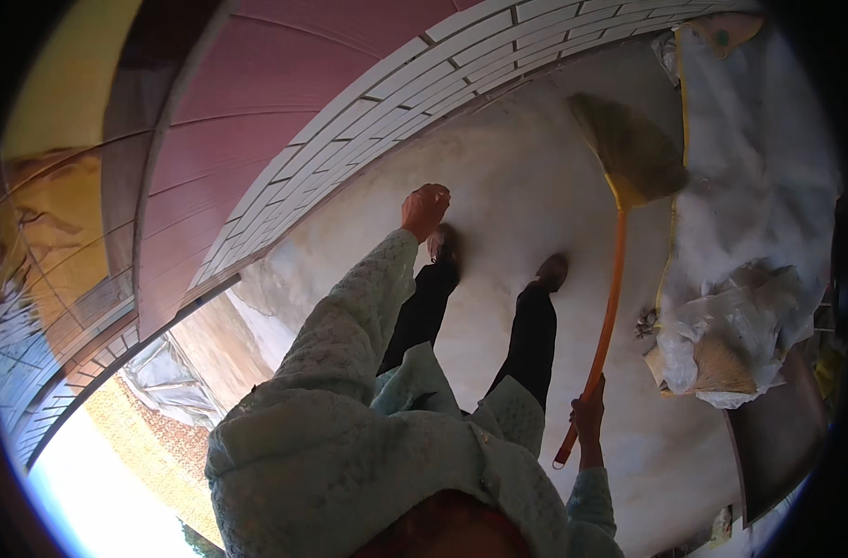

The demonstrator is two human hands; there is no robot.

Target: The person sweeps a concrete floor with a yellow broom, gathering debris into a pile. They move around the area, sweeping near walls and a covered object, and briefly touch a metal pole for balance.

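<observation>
A broom with a long orange handle (615, 298) runs up from my right hand (588, 418), which is wrapped round the handle close to its lower end. Its fan of brownish bristles (629, 153) spreads over the floor at the far right, slightly blurred, one corner by the edge of a whitish plastic sheet (749, 158). My left hand (426, 209) is held out in front, away from the broom, its fingers curled closed. Nothing shows sticking out of it.
A wall with white brick-pattern tiles (350, 121) and pink panels (247, 74) curves along the left. My feet stand on the pale floor (498, 167). Crumpled clear plastic (740, 325) lies on the right, above a dark board (782, 428). Bright daylight shows at lower left.
</observation>
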